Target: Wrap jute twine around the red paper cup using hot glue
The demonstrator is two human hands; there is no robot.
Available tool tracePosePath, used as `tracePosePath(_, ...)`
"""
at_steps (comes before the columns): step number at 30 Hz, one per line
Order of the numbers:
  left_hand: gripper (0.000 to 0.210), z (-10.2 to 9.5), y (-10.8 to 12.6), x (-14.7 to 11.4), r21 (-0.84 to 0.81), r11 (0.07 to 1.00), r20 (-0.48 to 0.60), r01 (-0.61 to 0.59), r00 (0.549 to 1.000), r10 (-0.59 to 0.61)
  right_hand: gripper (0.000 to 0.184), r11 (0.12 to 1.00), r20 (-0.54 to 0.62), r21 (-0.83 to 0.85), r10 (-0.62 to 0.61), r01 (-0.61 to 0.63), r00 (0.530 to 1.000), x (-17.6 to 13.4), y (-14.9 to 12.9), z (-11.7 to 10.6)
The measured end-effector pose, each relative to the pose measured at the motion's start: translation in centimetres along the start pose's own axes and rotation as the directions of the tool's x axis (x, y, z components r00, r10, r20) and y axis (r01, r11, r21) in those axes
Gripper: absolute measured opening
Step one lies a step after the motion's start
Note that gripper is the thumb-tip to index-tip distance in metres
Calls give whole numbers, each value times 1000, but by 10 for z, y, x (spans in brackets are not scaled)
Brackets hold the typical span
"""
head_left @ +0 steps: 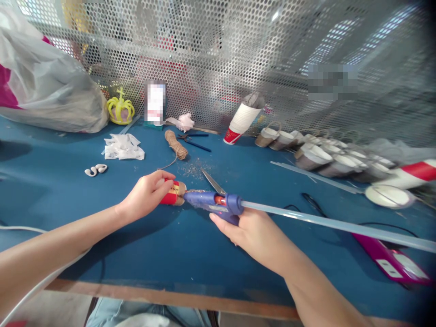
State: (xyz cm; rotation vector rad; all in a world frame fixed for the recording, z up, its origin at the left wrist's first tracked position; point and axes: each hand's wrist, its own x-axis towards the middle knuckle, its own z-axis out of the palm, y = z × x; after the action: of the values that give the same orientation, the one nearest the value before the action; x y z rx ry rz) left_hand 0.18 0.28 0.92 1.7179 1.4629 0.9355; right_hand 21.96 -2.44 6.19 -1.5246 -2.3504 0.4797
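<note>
My left hand (146,195) is closed around a red paper cup (169,198) lying on its side, its right end covered in brown twine. My right hand (255,231) grips a blue hot glue gun (211,202), whose nozzle meets or nearly meets the twine-covered end; I cannot tell which. A long translucent glue stick (323,221) runs out of the back of the gun to the right. Just beyond the gun lie scissors (213,180), with their handles hidden. A ball of twine (176,144) sits farther back, its loose strand leading toward my left hand.
Blue-handled pliers (197,141), a phone (156,104), a yellow crown (121,109) and stacked paper cups (243,119) stand or lie toward the mesh panel. Several twine-handled cups (316,156) fill the right. A magenta power strip (388,261) and cords lie front right; a plastic bag (51,77) is left.
</note>
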Motion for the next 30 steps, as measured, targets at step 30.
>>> tracePosePath(30, 31, -3, 3, -14, 208, 909, 4, -361, 930, 368, 24, 712, 50, 677, 206, -185, 977, 37, 37, -13)
